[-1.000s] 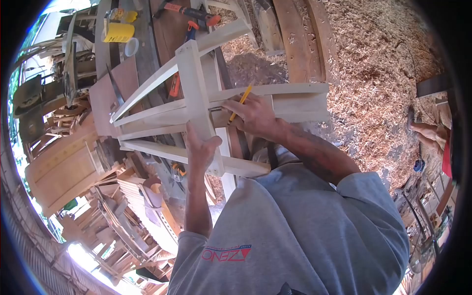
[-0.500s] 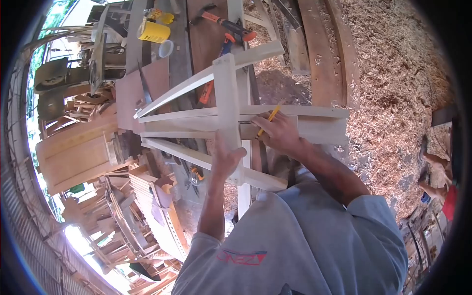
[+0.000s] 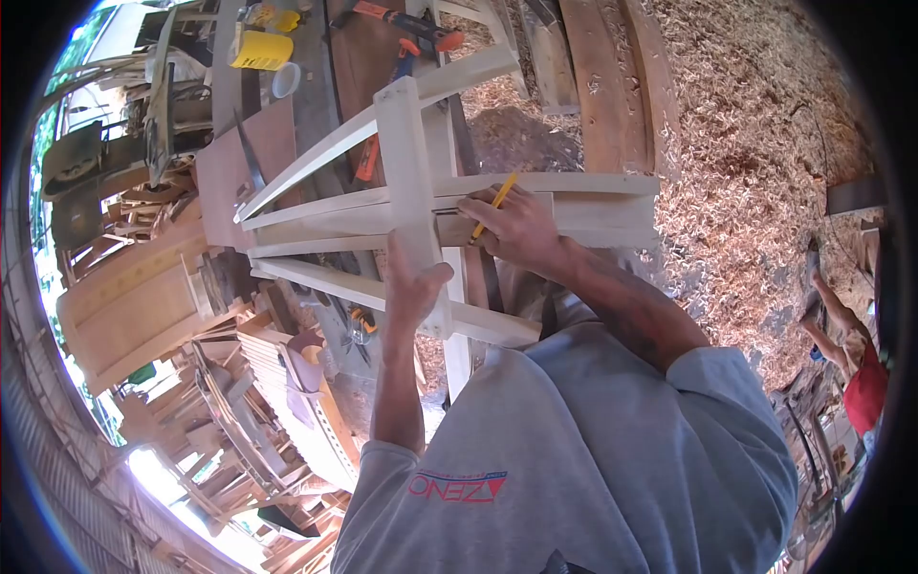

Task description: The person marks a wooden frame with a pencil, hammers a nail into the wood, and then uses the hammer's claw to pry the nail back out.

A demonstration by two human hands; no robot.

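Pale wooden slats [image 3: 316, 277] fan out from the left and run under a wider pale crosspiece [image 3: 405, 163]. My left hand [image 3: 413, 287] grips the lower part of the crosspiece, its thumb over the right edge. Just right of the crosspiece, my right hand [image 3: 516, 226] is closed around a yellow pencil [image 3: 494, 206], which slants up between the fingers. A thin dark object, too small to name, shows at its fingertips beside the crosspiece.
At the top lie a hammer [image 3: 402, 21], a yellow container [image 3: 261, 51] and a white lid [image 3: 286, 80]. A saw blade [image 3: 250, 153] rests on a reddish board [image 3: 273, 129]. Wood shavings [image 3: 746, 124] cover the ground at right, where a person in red [image 3: 865, 392] is visible.
The view has shifted, so the bench and slats appear further left and higher. More of the person in red shows. Both hands keep nearly the same places against the wood.
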